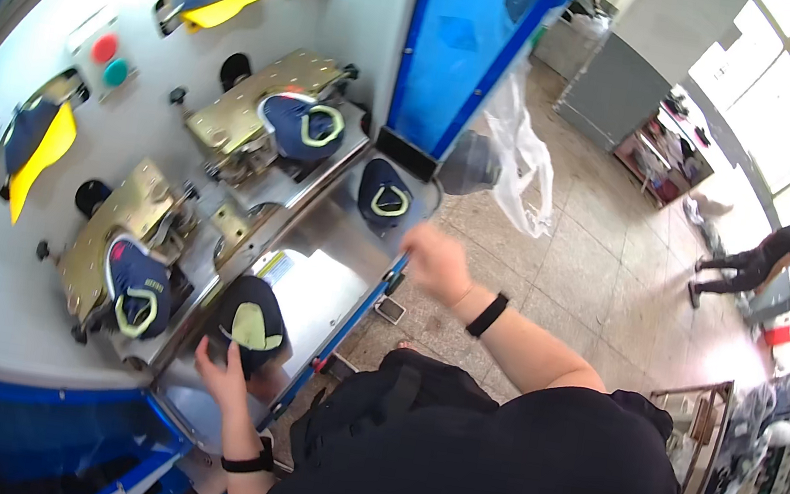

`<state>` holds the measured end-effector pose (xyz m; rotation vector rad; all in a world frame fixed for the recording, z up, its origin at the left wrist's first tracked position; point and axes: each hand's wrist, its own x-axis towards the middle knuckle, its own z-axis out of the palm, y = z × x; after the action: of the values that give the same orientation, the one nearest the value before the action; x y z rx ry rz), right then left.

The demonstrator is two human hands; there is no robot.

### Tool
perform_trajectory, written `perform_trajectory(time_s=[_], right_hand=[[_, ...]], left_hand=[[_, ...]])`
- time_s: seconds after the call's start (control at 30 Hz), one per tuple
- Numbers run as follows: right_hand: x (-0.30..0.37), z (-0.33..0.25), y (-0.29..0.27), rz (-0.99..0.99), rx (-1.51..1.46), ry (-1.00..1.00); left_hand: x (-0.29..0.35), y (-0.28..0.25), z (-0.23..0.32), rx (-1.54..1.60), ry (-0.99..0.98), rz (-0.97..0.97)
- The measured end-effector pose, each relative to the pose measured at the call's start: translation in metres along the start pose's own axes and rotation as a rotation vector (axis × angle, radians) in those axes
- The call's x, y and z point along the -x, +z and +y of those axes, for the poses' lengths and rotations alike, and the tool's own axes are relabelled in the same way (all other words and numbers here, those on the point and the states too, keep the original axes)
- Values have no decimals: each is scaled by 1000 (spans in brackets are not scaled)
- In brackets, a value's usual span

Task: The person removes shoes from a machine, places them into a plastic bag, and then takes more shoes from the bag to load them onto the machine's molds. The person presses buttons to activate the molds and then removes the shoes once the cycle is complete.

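Observation:
A dark shoe upper with a pale green inside lies on the metal shelf at the front of the machine. At its near left edge is my left hand, thumb and fingers apart; whether they touch the upper I cannot tell. My right hand is raised over the shelf's right end, fingers curled in, with no object visible in it. Just beyond it lies a navy upper with a light green collar. Two more navy uppers, one at left and one farther back, sit on the machine's stations.
Brass-coloured clamp plates rise behind the uppers. Red and green buttons and yellow-flapped openings line the machine wall. A blue-framed panel and a plastic bag stand at right. Another person walks farther off.

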<state>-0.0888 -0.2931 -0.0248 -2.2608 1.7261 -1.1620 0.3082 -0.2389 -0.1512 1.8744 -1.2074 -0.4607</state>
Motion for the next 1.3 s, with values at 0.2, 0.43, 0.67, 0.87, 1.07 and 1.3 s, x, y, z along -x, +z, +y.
perform_trajectory(time_s=[0.2, 0.43, 0.67, 0.87, 1.07, 1.3], right_hand=[[-101, 121, -129, 570, -194, 280], [-132, 252, -122, -394, 635, 226], [-104, 309, -101, -1023, 986, 5], [-180, 315, -229, -675, 695, 143], [-195, 263, -208, -378, -224, -135], [-207, 371, -49, 206, 685, -226]], left_hand=[[10, 21, 155, 103, 476, -83], [37, 122, 353, 51, 1264, -445], [56, 306, 496, -710, 1687, -252], [51, 368, 498, -1276, 976, -814], [79, 365, 490, -1127, 1133, -604], [95, 353, 498, -1098, 1102, -585]])
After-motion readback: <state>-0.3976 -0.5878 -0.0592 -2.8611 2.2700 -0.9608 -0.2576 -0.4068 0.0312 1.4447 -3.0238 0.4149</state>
